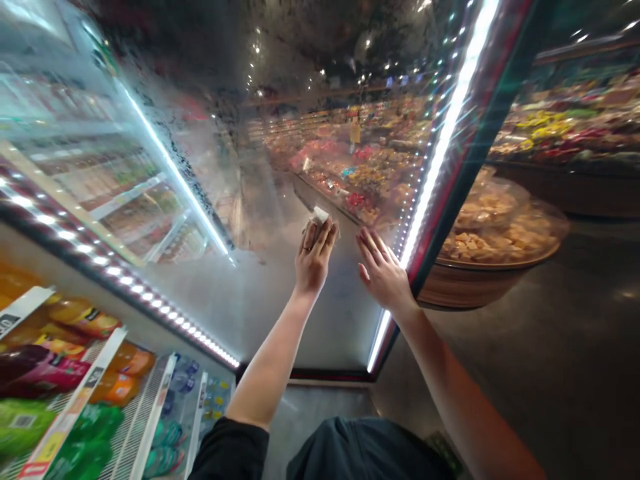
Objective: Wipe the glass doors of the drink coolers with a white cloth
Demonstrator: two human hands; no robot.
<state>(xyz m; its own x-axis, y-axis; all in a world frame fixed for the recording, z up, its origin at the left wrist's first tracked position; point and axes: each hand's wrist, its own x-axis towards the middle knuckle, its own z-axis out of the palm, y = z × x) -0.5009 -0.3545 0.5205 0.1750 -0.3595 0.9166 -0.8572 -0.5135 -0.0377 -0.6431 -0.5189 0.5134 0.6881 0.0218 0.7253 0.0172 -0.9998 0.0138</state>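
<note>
A large glass door (270, 287) of a drinks cooler stands swung open in front of me, lit strips along its edges. My left hand (316, 250) presses a crumpled whitish cloth or paper wipe (321, 214) against the pane, fingers over it. My right hand (383, 267) lies flat with fingers stretched out on the glass near the right edge, holding nothing. Fog and droplets cloud the upper pane, while the part around my hands looks clearer. Shelves and produce show mirrored or through the glass.
Cooler shelves with bottled drinks (113, 380) and price rails stand at the lower left. The door's dark frame (450, 200) carries a bright light strip (435, 160). Beyond it, to the right, is a round basket (480, 280) of bagged snacks, with more produce displays (565, 133) behind.
</note>
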